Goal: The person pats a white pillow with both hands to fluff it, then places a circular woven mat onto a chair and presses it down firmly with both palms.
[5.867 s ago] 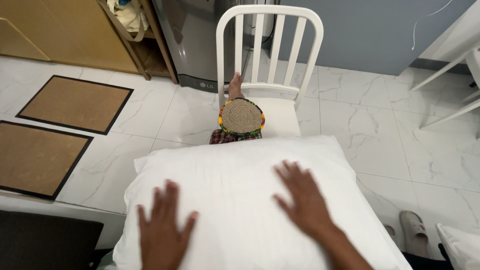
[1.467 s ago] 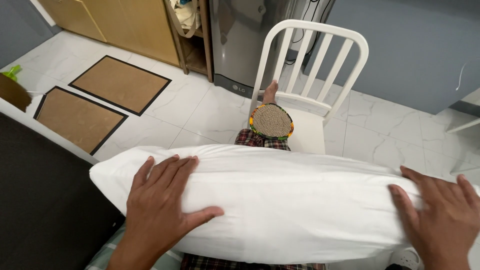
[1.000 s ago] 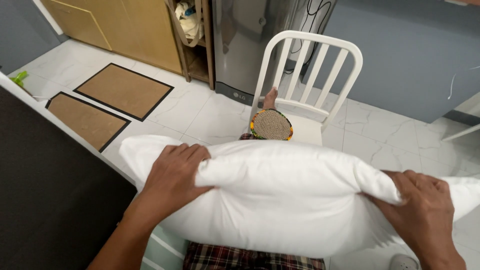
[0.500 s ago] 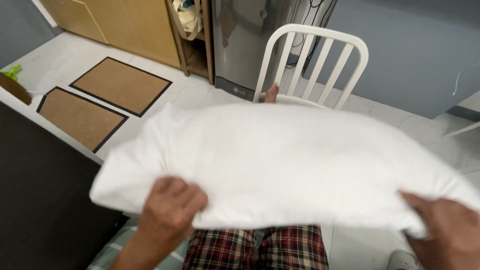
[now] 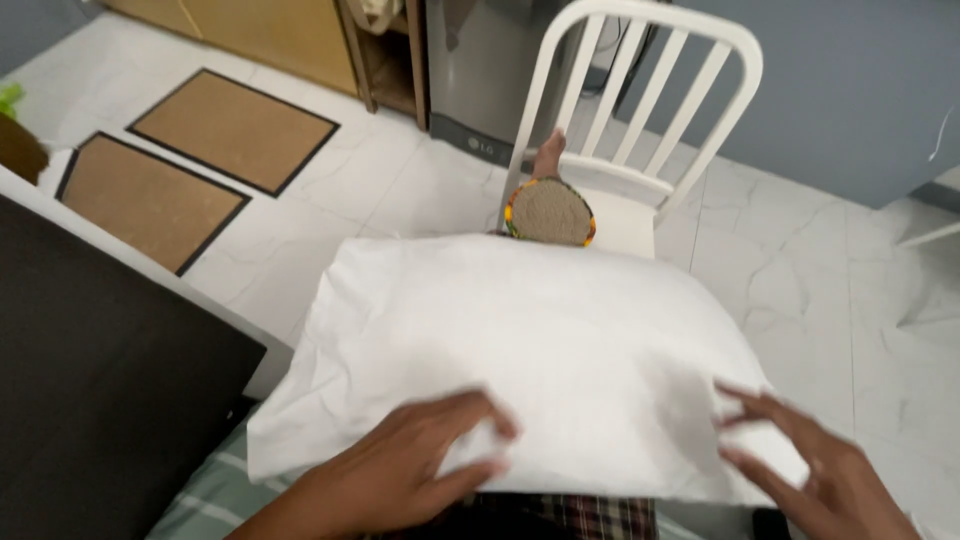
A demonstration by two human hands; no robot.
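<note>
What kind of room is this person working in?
Probably a home, perhaps a bedroom or small flat: both hands, left hand and right hand, rest on a plump white pillow, with a white slatted chair and brown floor mats on pale marble-look tiles.

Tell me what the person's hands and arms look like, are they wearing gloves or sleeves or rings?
No gloves: the left hand and the right hand are both bare. The left forearm that shows is bare too, with no sleeve in view. No watch or bracelet shows. The fingers are a bit blurred, so rings are hard to rule out, but none stands out.
</note>
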